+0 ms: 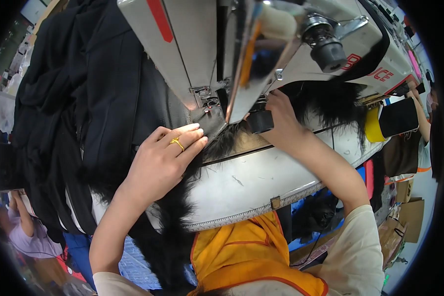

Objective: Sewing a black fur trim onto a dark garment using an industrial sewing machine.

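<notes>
Two bare hands are at a white sewing machine (182,39). The left hand (160,155), wearing a gold ring (177,143), lies palm down with fingers loosely extended, pressing black cloth (209,121) just beside the metal foot (210,102). The right hand (282,121) has its fingertips hidden behind the machine; whether it grips anything cannot be told. Black garments (108,89) heap over the tabletop's (241,180) left side, and black fur (175,207) hangs past its front edge.

Hands (155,162) lie at a sewing machine (182,44) — black fabric (209,123) between.
</notes>
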A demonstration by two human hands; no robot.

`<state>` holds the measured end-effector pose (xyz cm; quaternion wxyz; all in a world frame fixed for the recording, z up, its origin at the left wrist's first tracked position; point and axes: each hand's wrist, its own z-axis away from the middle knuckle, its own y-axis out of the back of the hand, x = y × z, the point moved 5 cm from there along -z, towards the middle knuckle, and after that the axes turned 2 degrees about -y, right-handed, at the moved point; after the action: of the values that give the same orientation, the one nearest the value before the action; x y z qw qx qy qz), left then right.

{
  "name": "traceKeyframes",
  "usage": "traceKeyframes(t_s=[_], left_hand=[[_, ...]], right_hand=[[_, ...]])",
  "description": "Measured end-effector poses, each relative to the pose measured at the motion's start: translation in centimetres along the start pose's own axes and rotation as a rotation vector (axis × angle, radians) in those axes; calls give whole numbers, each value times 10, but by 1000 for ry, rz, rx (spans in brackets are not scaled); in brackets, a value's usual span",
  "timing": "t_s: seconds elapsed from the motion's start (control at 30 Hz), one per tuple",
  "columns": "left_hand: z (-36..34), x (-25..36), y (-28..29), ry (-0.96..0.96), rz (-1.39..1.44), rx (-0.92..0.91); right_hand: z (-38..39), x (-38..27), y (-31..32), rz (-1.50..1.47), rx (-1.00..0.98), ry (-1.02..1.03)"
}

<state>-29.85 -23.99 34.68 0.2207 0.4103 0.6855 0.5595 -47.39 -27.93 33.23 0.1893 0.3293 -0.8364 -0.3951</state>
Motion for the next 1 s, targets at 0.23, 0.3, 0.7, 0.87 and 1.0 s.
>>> traceKeyframes(t_s=[0.23, 0.3, 0.7, 0.87, 1.0], left_hand=[[8, 0, -1, 3, -47, 148], [-8, -12, -2, -6, -35, 144], [-17, -29, -9, -66, -123, 243], [-15, -29, -13, -14, -155, 263], [-14, -30, -16, 38, -177, 200]], right_hand=[[3, 17, -5, -290, -53, -31], [16, 32, -21, -96, -132, -14], [14, 48, -43, 417, -115, -35], [10, 40, -21, 196, -122, -31], [4, 36, -20, 288, -109, -51]])
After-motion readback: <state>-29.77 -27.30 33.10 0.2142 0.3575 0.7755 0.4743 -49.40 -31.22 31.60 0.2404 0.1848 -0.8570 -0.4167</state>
